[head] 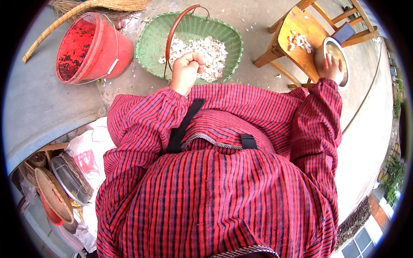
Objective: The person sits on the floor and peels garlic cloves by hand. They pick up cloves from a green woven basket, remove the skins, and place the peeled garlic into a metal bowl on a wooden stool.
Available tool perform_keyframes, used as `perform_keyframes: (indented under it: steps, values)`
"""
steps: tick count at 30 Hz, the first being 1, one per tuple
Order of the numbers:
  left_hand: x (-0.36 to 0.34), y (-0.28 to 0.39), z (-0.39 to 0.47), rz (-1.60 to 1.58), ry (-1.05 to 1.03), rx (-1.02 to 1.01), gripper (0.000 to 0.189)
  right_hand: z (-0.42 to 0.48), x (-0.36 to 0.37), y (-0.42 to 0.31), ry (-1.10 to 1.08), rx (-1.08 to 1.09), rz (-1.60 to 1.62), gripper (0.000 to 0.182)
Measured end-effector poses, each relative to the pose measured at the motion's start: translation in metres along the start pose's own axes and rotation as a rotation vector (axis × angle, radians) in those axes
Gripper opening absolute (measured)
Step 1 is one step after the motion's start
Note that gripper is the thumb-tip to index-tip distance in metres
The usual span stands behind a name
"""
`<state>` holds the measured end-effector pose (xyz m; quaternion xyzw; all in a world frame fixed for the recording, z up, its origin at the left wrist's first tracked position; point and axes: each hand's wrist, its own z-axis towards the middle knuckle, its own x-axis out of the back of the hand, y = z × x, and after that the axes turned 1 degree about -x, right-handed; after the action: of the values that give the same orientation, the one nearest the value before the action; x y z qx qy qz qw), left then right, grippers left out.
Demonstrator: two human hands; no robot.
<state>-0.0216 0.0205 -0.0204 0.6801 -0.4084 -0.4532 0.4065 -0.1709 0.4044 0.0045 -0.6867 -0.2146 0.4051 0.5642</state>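
My left hand (188,69) is curled into a fist over the near side of a green woven basket (151,42). Whatever may be inside the fist is hidden. Pale, papery garlic skins (213,53) are heaped in the basket, and its brown arched handle (172,32) rises beside my fist. On the right, my right hand (332,67) reaches into a metal bowl (346,72) with its fingers apart. What lies under those fingers is hard to make out. Several peeled garlic cloves (300,42) lie on the wooden chair seat (293,22) beside the bowl.
A red bucket (119,48) with dark residue inside stands left of the basket. Behind it lies a straw broom (64,24). A dark flat rectangular object (343,33) rests by the chair back. White sacks (96,138) and a woven tray (53,193) are at lower left.
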Motion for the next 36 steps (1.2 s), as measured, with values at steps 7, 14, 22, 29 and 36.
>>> perform_keyframes:
  steps: [7, 14, 22, 29, 36]
  values:
    - [-0.002, 0.000, -0.002, 0.028, -0.060, 0.009, 0.018, -0.048, -0.053, 0.026, -0.545, 0.280, -1.193, 0.021]
    - [0.001, -0.003, -0.002, 0.115, -0.032, 0.001, 0.016, -0.024, -0.041, 0.060, -0.654, 0.397, -1.690, 0.028]
    - [0.004, -0.004, -0.003, 0.096, -0.083, -0.008, 0.015, -0.023, -0.036, 0.067, -0.590, 0.420, -1.619, 0.018]
    - [0.003, -0.005, -0.001, 0.085, -0.119, -0.012, 0.014, -0.023, -0.033, 0.066, -0.592, 0.431, -1.615, 0.022]
    - [0.004, -0.005, -0.003, 0.113, -0.107, -0.062, 0.015, -0.069, -0.071, 0.033, -0.639, -0.061, -0.843, 0.018]
